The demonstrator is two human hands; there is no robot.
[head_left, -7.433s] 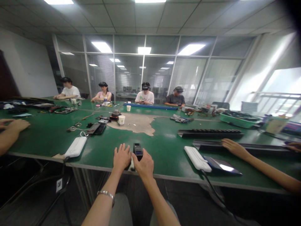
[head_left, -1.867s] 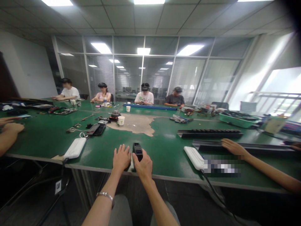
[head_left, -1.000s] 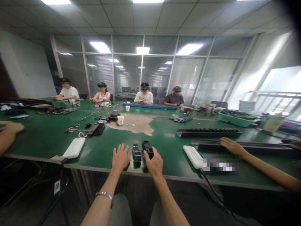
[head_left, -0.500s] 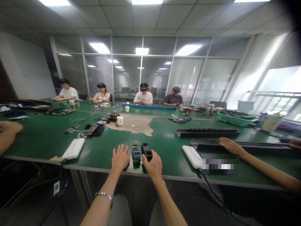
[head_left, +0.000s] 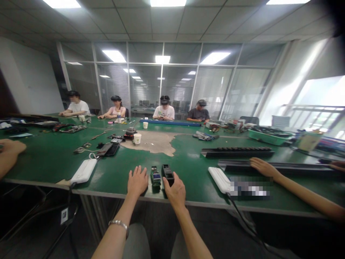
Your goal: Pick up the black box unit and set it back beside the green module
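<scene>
My left hand (head_left: pixel 137 181) lies flat on the green table (head_left: pixel 107 180) near its front edge, fingers spread, holding nothing. Just right of it stands a small green circuit board assembly (head_left: pixel 155 177) with a bluish part on it, not touched by either hand. A black plastic housing (head_left: pixel 167 172) with openings on top is beside the board, a narrow gap between them. My right hand (head_left: pixel 175 190) grips this housing at its near right side, thumb on the left and fingers round the right.
White power banks (head_left: pixel 84 170) lie left and right, the right one (head_left: pixel 219 180) with a cable. Paper cups (head_left: pixel 137 139) and a phone (head_left: pixel 113 148) are further back. Other people's hands (head_left: pixel 262 168) rest right, by black rails (head_left: pixel 237 152), and far left. Four people sit opposite.
</scene>
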